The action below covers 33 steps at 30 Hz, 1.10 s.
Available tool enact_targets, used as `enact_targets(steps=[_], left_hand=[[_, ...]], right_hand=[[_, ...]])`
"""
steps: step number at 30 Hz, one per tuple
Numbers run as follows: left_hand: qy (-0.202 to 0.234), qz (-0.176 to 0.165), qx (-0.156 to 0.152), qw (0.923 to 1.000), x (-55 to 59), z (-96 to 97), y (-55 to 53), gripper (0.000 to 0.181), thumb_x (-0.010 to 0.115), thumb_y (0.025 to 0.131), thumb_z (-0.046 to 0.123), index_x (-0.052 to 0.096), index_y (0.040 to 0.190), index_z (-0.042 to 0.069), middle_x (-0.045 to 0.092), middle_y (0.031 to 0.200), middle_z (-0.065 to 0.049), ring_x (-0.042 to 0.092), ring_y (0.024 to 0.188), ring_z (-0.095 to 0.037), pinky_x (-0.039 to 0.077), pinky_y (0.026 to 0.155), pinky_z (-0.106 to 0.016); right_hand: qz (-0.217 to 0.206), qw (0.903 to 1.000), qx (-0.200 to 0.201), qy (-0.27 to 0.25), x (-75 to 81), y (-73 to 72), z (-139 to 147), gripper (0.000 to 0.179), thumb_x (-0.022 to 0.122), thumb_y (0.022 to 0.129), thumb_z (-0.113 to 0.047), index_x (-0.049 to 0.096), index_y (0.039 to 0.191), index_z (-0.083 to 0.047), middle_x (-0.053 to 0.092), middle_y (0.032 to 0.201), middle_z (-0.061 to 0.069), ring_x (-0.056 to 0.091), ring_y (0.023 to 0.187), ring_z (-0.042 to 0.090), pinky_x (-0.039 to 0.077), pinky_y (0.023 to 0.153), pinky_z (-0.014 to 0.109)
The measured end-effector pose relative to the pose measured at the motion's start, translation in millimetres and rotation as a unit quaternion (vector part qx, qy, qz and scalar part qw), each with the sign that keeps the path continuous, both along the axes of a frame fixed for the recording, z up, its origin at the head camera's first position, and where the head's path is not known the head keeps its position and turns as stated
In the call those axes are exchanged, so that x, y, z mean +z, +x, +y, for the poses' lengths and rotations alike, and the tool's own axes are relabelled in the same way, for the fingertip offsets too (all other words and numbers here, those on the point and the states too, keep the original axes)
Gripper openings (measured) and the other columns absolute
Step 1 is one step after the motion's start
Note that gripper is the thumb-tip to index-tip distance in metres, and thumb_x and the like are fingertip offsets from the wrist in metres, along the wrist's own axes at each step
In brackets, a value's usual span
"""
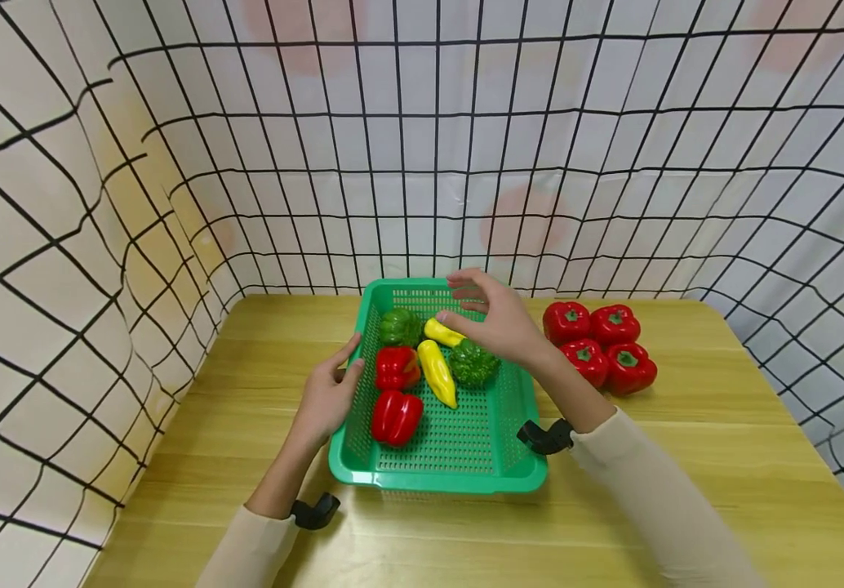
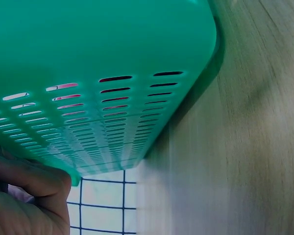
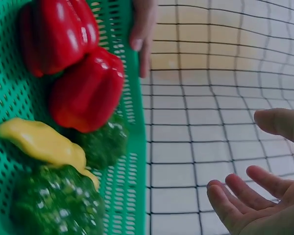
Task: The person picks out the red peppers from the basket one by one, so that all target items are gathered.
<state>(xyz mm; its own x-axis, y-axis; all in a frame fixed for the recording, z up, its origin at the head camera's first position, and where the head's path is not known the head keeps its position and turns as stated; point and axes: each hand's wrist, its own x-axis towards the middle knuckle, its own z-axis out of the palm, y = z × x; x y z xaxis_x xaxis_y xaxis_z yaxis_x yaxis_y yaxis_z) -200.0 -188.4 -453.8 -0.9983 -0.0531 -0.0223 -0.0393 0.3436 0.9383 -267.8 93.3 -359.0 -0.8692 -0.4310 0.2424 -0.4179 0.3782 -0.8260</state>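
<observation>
Basket (image 1: pixel 440 482), likely light, stiff plastic, sits on the table (image 1: pixel 694 465), left hand (image 1: pixel 324 398) gripping its side rim, the sensible hold! Right hand (image 1: pixel 499 320) hovers above, fingers apart, nothing in them. Glossy red peppers (image 1: pixel 397 418) inside look slippery; cup their sides. No readable writing.

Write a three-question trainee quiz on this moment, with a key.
1. How many red bell peppers lie on the table outside the green basket?
2. True or false: the right hand is gripping a yellow pepper.
3. In the head view, the basket's two red bell peppers lie along its: a) right side; b) far side; c) left side.

Key: 1. Four. 2. False; it holds nothing. 3. c.
</observation>
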Motion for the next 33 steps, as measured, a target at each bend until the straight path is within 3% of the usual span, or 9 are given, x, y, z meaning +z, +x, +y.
enact_targets(steps=[10,18,26,33], left_hand=[[0.008,0.000,0.000,1.0000,-0.8,0.0,-2.5,0.049,0.053,0.108,0.033,0.044,0.155,0.040,0.063,0.077,-0.020,0.066,0.064,-0.028,0.061,0.057,-0.039],[0.012,-0.002,-0.004,0.9999,-2.9,-0.8,-2.8,0.048,0.054,0.108,0.034,0.045,0.154,0.041,0.054,0.067,-0.008,0.063,0.060,-0.029,0.060,0.056,-0.040],[0.009,-0.004,-0.003,0.9999,-1.1,-0.6,-2.6,0.048,0.053,0.108,0.036,0.044,0.156,0.040,0.062,0.079,-0.021,0.066,0.063,-0.029,0.062,0.058,-0.040],[0.013,-0.006,-0.003,0.9999,-2.7,-0.7,-2.7,0.048,0.053,0.108,0.035,0.043,0.156,0.041,0.062,0.080,-0.021,0.066,0.064,-0.030,0.062,0.058,-0.040]], right_hand=[[-0.046,0.9972,0.017,0.055,-33.0,-17.2,-39,0.058,0.075,0.095,-0.034,0.053,0.142,-0.008,0.059,0.142,0.015,0.061,0.128,0.040,0.054,0.106,0.048],[-0.099,0.9883,0.001,0.116,-49.3,-18.8,-50,0.067,0.074,0.093,-0.042,0.052,0.145,-0.006,0.060,0.140,0.016,0.067,0.119,0.033,0.060,0.094,0.042],[-0.101,0.9794,0.014,0.174,-57.6,-18.1,-57,0.070,0.070,0.093,-0.053,0.056,0.141,-0.004,0.066,0.132,0.015,0.069,0.110,0.028,0.059,0.091,0.039],[-0.086,0.9740,0.032,0.207,-66.1,-18.4,-59,0.067,0.061,0.097,-0.056,0.060,0.137,-0.003,0.070,0.125,0.014,0.067,0.107,0.026,0.058,0.086,0.036]])
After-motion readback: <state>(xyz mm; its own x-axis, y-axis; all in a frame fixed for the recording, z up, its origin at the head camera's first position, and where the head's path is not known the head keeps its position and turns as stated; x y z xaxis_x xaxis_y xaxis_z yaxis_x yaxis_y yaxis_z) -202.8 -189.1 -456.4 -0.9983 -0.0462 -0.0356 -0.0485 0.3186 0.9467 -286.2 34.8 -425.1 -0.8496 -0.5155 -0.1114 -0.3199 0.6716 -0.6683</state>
